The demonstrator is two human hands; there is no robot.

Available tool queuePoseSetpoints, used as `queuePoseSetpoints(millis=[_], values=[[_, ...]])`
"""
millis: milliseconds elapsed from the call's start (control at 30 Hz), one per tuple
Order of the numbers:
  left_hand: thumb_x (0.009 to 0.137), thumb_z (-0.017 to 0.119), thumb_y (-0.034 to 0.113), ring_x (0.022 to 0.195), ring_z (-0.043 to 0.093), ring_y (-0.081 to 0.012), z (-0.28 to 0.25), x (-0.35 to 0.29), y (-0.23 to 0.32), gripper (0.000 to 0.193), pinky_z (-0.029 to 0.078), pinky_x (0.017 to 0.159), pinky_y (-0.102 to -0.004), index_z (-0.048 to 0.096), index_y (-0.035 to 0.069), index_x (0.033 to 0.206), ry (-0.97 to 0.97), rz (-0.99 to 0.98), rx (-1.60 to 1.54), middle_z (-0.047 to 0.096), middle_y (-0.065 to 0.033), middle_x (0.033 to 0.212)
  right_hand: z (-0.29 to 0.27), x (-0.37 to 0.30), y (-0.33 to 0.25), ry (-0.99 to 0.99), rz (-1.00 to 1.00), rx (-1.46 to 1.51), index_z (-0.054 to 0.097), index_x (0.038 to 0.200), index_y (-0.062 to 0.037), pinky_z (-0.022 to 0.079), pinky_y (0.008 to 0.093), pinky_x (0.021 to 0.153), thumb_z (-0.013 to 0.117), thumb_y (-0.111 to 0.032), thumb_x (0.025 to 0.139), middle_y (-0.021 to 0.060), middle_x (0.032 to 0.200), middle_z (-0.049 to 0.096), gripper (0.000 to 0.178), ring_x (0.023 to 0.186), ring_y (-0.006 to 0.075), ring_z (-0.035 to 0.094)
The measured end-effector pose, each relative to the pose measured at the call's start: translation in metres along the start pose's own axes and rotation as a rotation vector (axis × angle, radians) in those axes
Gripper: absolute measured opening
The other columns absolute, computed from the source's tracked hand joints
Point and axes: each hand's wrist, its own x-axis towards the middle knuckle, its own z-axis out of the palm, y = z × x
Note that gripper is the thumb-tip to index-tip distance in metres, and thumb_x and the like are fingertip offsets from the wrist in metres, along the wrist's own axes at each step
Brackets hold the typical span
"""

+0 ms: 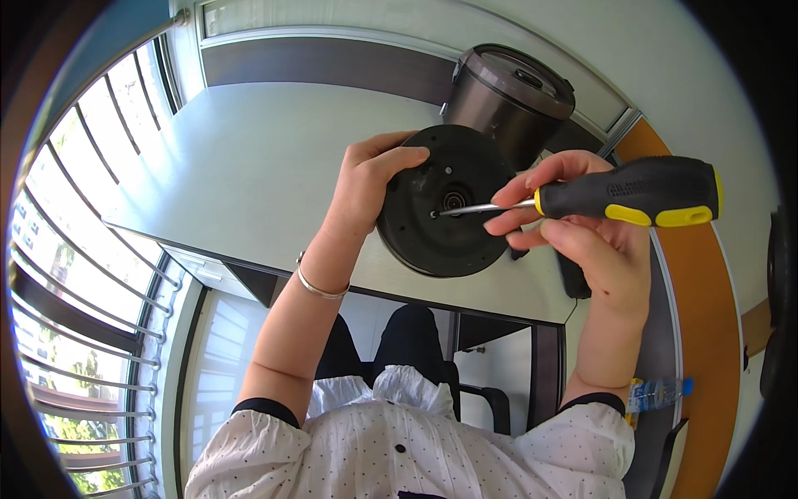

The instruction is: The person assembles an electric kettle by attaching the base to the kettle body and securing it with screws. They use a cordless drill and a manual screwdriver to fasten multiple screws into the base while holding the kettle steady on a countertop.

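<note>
My left hand [376,170] grips the upper left rim of a round black base [424,245], its thumb lying on the flat face. The base is tilted toward me above the desk, with a coiled ring [454,201] at its centre and small holes and screws around it. My right hand [582,216] has its fingers around a screwdriver [628,193] with a black and yellow handle. The shaft points left across the base, and its tip meets a small screw [434,214] left of the centre ring. Whether the tip sits in the screw head, I cannot tell.
A brown lidded rice cooker [515,96] stands at the back of the pale desk [274,150]. Under my right wrist lies a dark object [573,279]. A clear plastic bottle [661,394] is at the lower right. Window bars [91,249] run along the left.
</note>
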Motion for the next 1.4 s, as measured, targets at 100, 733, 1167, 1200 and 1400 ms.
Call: queuePoseSetpoints(millis=[100,733,1167,1200,1400], values=[[0.078,0.062,0.009,0.074,0.063,-0.0163,0.001,-0.001,0.0,0.035,0.051,0.068,-0.0255,0.063,-0.012,0.106,-0.001,-0.014,-0.013,0.066,-0.0134,0.086,-0.001,0.0,-0.003,-0.028,0.01,-0.116,0.049,0.107,0.0073,0.058,0.0249,0.06,0.059,0.004,0.084,0.0238,0.097,0.064,0.025,0.078,0.0253,0.07],[0.078,0.062,0.011,0.076,0.062,-0.0164,0.003,-0.002,-0.002,0.036,0.05,0.07,-0.0252,0.063,-0.012,0.106,-0.005,0.006,0.0,0.066,-0.0129,0.086,0.006,-0.004,0.02,0.152,-0.269,-0.45,0.048,0.081,-0.0014,0.043,0.0182,0.042,0.075,0.007,0.069,0.011,0.078,0.06,0.031,0.048,0.0094,0.057],[0.081,0.056,0.01,0.076,0.062,-0.0155,0.002,-0.001,0.001,0.033,0.05,0.067,-0.0239,0.062,-0.011,0.106,-0.008,-0.006,0.039,0.065,-0.0124,0.087,0.001,0.003,0.02,-0.051,-0.091,0.021,0.056,0.09,0.0013,0.053,0.0214,0.054,0.068,0.0,0.081,0.0152,0.087,0.066,0.015,0.06,0.0135,0.064],[0.081,0.056,0.009,0.076,0.062,-0.0155,0.0,-0.002,0.0,0.032,0.05,0.067,-0.0239,0.062,-0.011,0.106,0.0,-0.004,0.035,0.065,-0.0124,0.087,0.003,0.001,0.019,-0.017,-0.039,0.028,0.056,0.091,0.0015,0.054,0.0222,0.055,0.066,0.0,0.082,0.0155,0.088,0.066,0.014,0.061,0.0143,0.065],[0.078,0.062,0.011,0.075,0.062,-0.0156,-0.001,0.001,-0.002,0.035,0.05,0.069,-0.0253,0.063,-0.011,0.105,-0.009,-0.014,-0.024,0.066,-0.0126,0.085,0.006,-0.004,0.011,0.045,-0.027,-0.02,0.053,0.099,0.0035,0.057,0.026,0.059,0.061,0.0,0.086,0.0156,0.089,0.065,0.016,0.067,0.0187,0.067]])
